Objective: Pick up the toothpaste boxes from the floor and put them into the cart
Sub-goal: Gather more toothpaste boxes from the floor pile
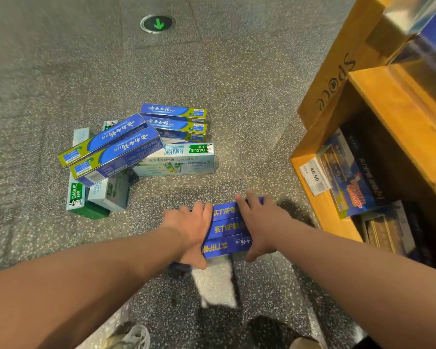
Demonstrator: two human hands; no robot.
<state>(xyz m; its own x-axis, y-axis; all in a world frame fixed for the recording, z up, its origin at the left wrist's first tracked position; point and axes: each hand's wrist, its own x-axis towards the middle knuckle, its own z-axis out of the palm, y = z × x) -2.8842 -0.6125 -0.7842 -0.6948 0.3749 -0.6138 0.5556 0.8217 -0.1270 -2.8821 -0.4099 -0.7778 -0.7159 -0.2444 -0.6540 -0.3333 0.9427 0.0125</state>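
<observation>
Three dark blue toothpaste boxes (225, 229) with yellow lettering lie side by side between my hands, low over the speckled floor. My left hand (190, 229) grips their left end, fingers curled over the far edge and thumb under the near one. My right hand (261, 222) clamps the right end the same way. Further off on the floor lies a pile of blue-and-green toothpaste boxes (116, 144) leaning over pale green Darlie boxes (179, 158). No cart is in view.
A wooden shelf unit (337, 79) stands at the right, its low shelf holding blue boxed goods (347, 182) and a price tag (314, 177). A round green arrow floor light (157, 23) sits far ahead. Shoes (131, 336) show at the bottom edge.
</observation>
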